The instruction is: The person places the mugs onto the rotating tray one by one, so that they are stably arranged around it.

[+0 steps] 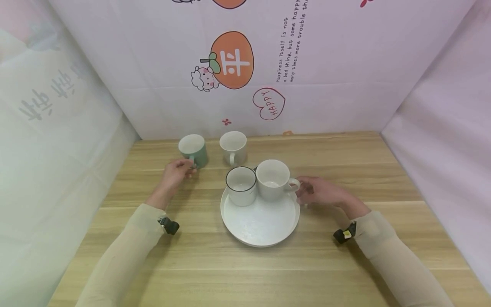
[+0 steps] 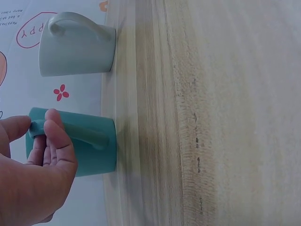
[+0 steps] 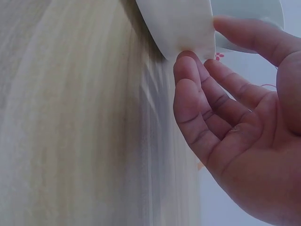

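My left hand [image 1: 176,174] pinches the handle of a teal mug [image 2: 89,160] that stands upright near the back of the wooden table, thumb and fingers closed about the handle's upper end. My right hand [image 1: 320,190] is at the right edge of a round white tray [image 1: 261,228], with the thumb at the rim and curled fingertips against its outer wall. On the tray's far part stand a white mug with a dark rim [image 1: 241,189] and a larger plain white mug [image 1: 273,179], its handle pointing right, close to my right hand.
Another white mug [image 1: 233,147] stands to the right of the teal one, near the back edge of the table [image 1: 215,273]. Printed white cloth [image 1: 326,102] hangs behind the table and along both sides.
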`<state>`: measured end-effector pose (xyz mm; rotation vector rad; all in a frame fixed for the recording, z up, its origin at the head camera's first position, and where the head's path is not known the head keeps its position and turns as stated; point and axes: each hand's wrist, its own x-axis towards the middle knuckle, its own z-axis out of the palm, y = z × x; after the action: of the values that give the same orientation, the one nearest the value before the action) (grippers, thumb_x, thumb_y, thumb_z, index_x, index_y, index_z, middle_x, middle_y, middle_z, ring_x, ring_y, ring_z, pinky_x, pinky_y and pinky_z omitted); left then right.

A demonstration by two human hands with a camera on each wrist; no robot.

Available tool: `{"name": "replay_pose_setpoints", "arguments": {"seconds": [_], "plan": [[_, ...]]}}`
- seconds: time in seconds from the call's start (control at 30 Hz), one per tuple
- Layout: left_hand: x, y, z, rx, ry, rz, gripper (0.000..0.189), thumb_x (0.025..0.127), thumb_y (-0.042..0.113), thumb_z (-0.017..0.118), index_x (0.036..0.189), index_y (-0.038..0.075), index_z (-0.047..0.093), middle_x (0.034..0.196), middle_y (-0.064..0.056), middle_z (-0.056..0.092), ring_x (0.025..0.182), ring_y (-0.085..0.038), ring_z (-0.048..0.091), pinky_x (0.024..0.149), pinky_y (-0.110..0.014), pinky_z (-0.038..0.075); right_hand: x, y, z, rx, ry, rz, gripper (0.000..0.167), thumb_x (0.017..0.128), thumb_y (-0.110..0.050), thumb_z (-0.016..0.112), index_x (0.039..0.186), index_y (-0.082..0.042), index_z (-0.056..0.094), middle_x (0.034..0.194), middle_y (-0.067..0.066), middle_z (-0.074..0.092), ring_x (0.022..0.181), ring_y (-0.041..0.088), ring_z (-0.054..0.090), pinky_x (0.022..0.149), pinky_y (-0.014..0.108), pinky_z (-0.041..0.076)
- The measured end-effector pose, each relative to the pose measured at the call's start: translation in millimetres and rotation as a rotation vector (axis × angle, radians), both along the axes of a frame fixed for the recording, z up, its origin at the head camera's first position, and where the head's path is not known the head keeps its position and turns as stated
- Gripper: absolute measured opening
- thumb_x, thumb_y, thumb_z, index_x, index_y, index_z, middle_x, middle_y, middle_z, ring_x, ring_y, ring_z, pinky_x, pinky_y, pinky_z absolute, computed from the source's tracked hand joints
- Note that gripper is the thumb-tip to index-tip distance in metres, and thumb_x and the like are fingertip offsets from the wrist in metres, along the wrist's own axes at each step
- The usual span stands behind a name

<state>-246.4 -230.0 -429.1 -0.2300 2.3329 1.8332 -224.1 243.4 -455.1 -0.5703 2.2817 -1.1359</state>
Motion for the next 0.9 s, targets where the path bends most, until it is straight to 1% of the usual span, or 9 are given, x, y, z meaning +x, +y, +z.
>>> {"name": "replay_pose_setpoints", "arguments": {"seconds": [0.17, 0.2, 0.27, 0.4, 0.53, 0.63, 0.77, 0.83, 0.9], "plan": [[12.5, 5.7, 21.3, 0.025, -0.030, -0.005, 0.047, 0.107, 0.021, 0.047, 0.143, -0.008, 0.044, 0.144, -0.024, 0.047, 0.103, -0.011, 0.062, 0.113, -0.048, 0.043, 1.2, -0.9, 0.4, 0.015, 0.004, -0.004, 0.061, 0.087, -0.022, 0.077, 0.140, -0.015, 0.049, 0.119, 0.013, 0.069, 0.101, 0.023, 0.067, 0.080, 0.035, 0.059], [14.0, 5.6, 23.2, 0.029, -0.033, -0.003, 0.046, 0.107, 0.020, 0.047, 0.143, -0.008, 0.044, 0.143, -0.023, 0.047, 0.103, -0.011, 0.062, 0.114, -0.047, 0.044, 1.4, -1.1, 0.5, 0.013, 0.000, -0.006, 0.062, 0.087, -0.022, 0.077, 0.141, -0.014, 0.049, 0.119, 0.013, 0.069, 0.102, 0.022, 0.067, 0.080, 0.035, 0.059], [14.4, 4.3, 23.8, 0.036, -0.041, 0.003, 0.045, 0.107, 0.019, 0.047, 0.143, -0.008, 0.044, 0.142, -0.023, 0.048, 0.103, -0.011, 0.062, 0.114, -0.047, 0.043, 1.4, -1.4, 0.5, 0.006, -0.007, -0.008, 0.061, 0.087, -0.022, 0.078, 0.141, -0.016, 0.049, 0.119, 0.014, 0.069, 0.100, 0.022, 0.068, 0.080, 0.036, 0.059], [13.9, 1.3, 22.4, 0.036, -0.046, 0.002, 0.045, 0.106, 0.020, 0.047, 0.142, -0.007, 0.045, 0.137, -0.019, 0.050, 0.104, -0.011, 0.062, 0.111, -0.040, 0.047, 1.1, -1.5, 0.0, -0.005, -0.014, -0.009, 0.063, 0.086, -0.021, 0.079, 0.141, -0.016, 0.049, 0.118, 0.015, 0.069, 0.097, 0.022, 0.069, 0.080, 0.037, 0.059], [14.2, -0.2, 21.7, 0.026, -0.054, 0.004, 0.045, 0.106, 0.022, 0.048, 0.143, -0.006, 0.046, 0.132, -0.015, 0.052, 0.102, -0.010, 0.062, 0.101, -0.028, 0.053, 1.5, -1.0, 1.0, 0.008, 0.000, 0.005, 0.063, 0.085, -0.023, 0.080, 0.140, -0.017, 0.050, 0.117, 0.014, 0.070, 0.097, 0.022, 0.069, 0.081, 0.036, 0.058], [14.0, -0.8, 20.6, 0.032, -0.055, 0.008, 0.048, 0.106, 0.024, 0.049, 0.143, -0.006, 0.045, 0.133, -0.016, 0.053, 0.100, -0.008, 0.063, 0.094, -0.022, 0.056, 2.0, -1.1, 2.7, 0.022, 0.028, 0.013, 0.060, 0.086, -0.025, 0.079, 0.139, -0.018, 0.050, 0.116, 0.012, 0.070, 0.099, 0.022, 0.068, 0.080, 0.036, 0.058], [14.0, -1.1, 21.4, 0.043, -0.055, 0.020, 0.048, 0.105, 0.024, 0.050, 0.142, -0.007, 0.045, 0.139, -0.022, 0.051, 0.098, -0.008, 0.065, 0.097, -0.024, 0.055, 0.7, -1.5, 3.4, 0.019, 0.076, 0.010, 0.058, 0.088, -0.023, 0.077, 0.140, -0.023, 0.051, 0.115, 0.010, 0.067, 0.101, 0.024, 0.065, 0.079, 0.035, 0.057], [14.4, -1.0, 22.7, 0.038, -0.057, 0.027, 0.048, 0.105, 0.024, 0.051, 0.141, -0.007, 0.046, 0.140, -0.021, 0.051, 0.097, -0.007, 0.065, 0.099, -0.026, 0.055, -0.6, -1.8, 3.2, 0.006, 0.090, 0.009, 0.057, 0.088, -0.021, 0.077, 0.139, -0.024, 0.051, 0.116, 0.011, 0.066, 0.100, 0.025, 0.064, 0.079, 0.036, 0.057], [14.0, -1.5, 22.7, 0.027, -0.057, 0.033, 0.047, 0.105, 0.024, 0.051, 0.141, -0.006, 0.047, 0.137, -0.019, 0.053, 0.095, -0.006, 0.065, 0.099, -0.026, 0.055, -1.7, -2.1, 3.1, -0.005, 0.091, 0.013, 0.057, 0.088, -0.021, 0.077, 0.139, -0.025, 0.052, 0.117, 0.011, 0.066, 0.100, 0.025, 0.064, 0.078, 0.037, 0.057]]}}
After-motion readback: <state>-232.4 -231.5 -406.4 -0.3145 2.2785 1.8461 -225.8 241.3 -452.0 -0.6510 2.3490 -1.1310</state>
